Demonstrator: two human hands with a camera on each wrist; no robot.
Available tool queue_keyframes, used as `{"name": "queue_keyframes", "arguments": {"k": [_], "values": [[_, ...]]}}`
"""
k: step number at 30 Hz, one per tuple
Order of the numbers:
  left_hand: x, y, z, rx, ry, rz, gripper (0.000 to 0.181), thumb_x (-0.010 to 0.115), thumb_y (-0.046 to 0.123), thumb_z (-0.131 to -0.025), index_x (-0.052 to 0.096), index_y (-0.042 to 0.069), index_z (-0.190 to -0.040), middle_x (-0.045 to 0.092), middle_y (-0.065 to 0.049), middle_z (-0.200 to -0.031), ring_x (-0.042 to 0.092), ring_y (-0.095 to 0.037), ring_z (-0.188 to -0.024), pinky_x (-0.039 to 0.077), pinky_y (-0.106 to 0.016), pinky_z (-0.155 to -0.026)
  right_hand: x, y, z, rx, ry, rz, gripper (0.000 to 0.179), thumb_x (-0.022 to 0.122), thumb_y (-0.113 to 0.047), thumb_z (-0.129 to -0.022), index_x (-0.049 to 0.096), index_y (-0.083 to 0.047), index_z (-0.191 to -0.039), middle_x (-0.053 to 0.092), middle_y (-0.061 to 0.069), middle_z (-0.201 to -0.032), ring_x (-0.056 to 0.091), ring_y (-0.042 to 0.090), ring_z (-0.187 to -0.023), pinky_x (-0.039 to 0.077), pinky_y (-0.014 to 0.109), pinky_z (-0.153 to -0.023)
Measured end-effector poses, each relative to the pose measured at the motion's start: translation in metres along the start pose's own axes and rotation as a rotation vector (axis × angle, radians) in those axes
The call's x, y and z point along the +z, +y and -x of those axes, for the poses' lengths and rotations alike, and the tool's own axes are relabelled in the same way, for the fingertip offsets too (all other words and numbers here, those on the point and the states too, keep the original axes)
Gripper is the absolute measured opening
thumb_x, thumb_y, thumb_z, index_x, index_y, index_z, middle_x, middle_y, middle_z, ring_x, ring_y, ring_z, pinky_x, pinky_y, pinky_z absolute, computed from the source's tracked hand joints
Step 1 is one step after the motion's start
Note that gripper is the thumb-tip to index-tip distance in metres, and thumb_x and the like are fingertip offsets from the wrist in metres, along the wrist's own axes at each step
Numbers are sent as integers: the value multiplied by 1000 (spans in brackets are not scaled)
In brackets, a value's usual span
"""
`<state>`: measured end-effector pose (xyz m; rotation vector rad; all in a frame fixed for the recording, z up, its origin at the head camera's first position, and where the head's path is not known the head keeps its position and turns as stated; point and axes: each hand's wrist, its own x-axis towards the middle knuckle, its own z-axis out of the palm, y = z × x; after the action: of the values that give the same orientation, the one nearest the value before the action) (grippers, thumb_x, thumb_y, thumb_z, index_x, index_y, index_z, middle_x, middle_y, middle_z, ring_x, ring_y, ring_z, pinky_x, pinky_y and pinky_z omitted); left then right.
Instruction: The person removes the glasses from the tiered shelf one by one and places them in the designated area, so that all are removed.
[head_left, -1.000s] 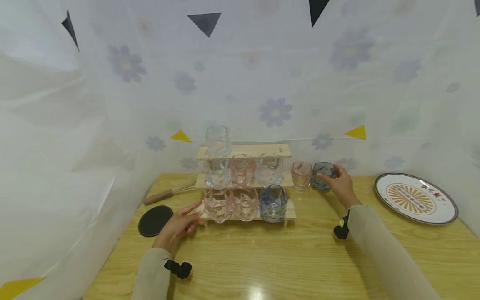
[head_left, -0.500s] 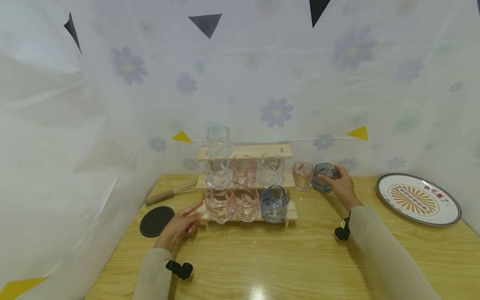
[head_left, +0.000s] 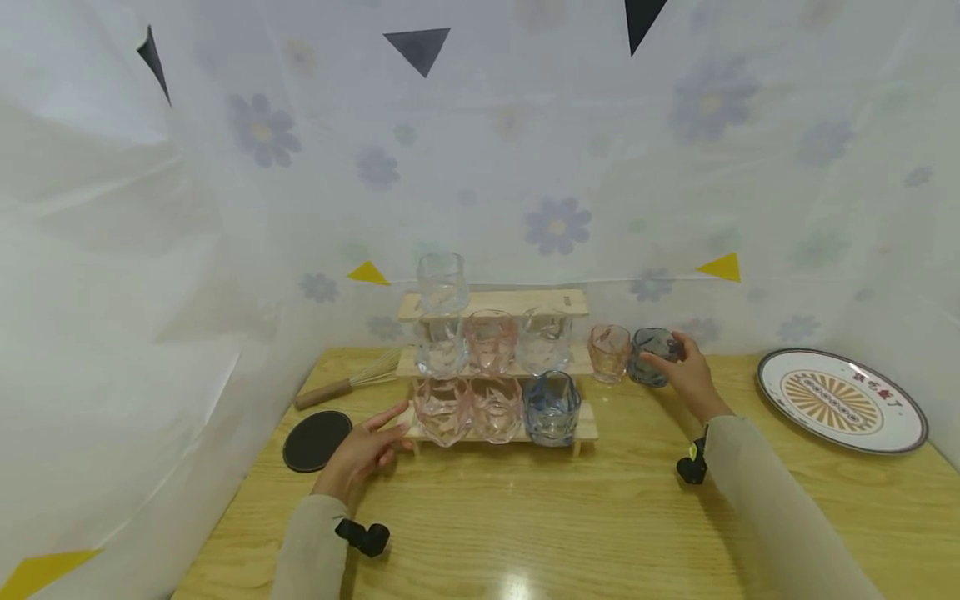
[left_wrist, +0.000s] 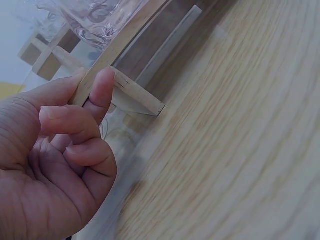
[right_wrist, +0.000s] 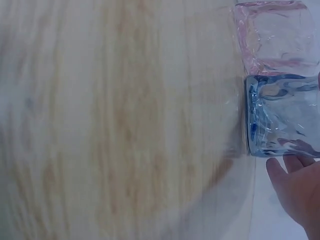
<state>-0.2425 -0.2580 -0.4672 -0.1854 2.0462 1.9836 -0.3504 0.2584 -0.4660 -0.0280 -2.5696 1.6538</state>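
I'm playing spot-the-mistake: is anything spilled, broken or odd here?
Nothing looks spilled or broken. Slightly odd: the pink glass and blue-grey glass are beside the wooden rack, while seven other glasses sit on it. The right hand holds the blue-grey one.

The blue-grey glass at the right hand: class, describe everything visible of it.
The blue-grey glass is a short, see-through tumbler with wavy, faceted sides, an open rim and a deeper blue base. It is upright near the far edge of the table, right of the wooden rack. The right hand holds it, thumb in front. A pink glass sits close beside it; whether they touch is unclear.
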Motion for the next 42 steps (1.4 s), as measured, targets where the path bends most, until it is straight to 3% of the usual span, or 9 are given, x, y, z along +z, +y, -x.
{"name": "queue_keyframes", "arguments": {"k": [8, 18, 23, 32, 42], "values": [[0, -2, -1, -2, 6, 2, 56, 62, 19, -93, 41, 20, -145, 70, -4, -73, 36, -4, -41, 32, -19, -43, -4, 1, 5, -31, -48, -28, 104, 63, -48, -88, -8, -7, -152, -2, 28, -154, 5, 48, -139, 21, 65, -102], [0, -3, 0, -7, 15, 18, 56, 62, 16, -93, 42, 20, -145, 70, -5, -72, 37, -4, -41, 32, -19, -44, -5, -4, 16, -52, 124, -40, 102, 67, -45, -86, 1, -4, -152, 0, 23, -154, 4, 44, -139, 17, 63, -105], [-2, -2, 0, -14, 16, 17, 56, 63, 17, -92, 42, 19, -145, 70, -5, -72, 38, -4, -41, 32, -19, -43, -11, -17, 19, -104, 143, -4, 97, 65, -44, -87, 5, -3, -152, 3, 25, -153, 9, 49, -136, 18, 64, -103], [-1, 1, 1, -22, 35, 3, 55, 64, 17, -92, 45, 20, -143, 70, -8, -74, 37, -5, -41, 32, -19, -42, -11, -64, 24, -232, 56, 34, 92, 67, -38, -88, 9, -6, -152, 0, 22, -154, 8, 54, -135, 21, 66, -101], [0, 3, 1, -7, 12, -3, 56, 64, 19, -92, 44, 19, -144, 71, -10, -77, 37, -4, -39, 32, -20, -40, 9, -146, 9, -435, -38, 123, 89, 74, -34, -83, 21, -6, -150, 10, 16, -153, 16, 40, -138, 18, 58, -107]]}}
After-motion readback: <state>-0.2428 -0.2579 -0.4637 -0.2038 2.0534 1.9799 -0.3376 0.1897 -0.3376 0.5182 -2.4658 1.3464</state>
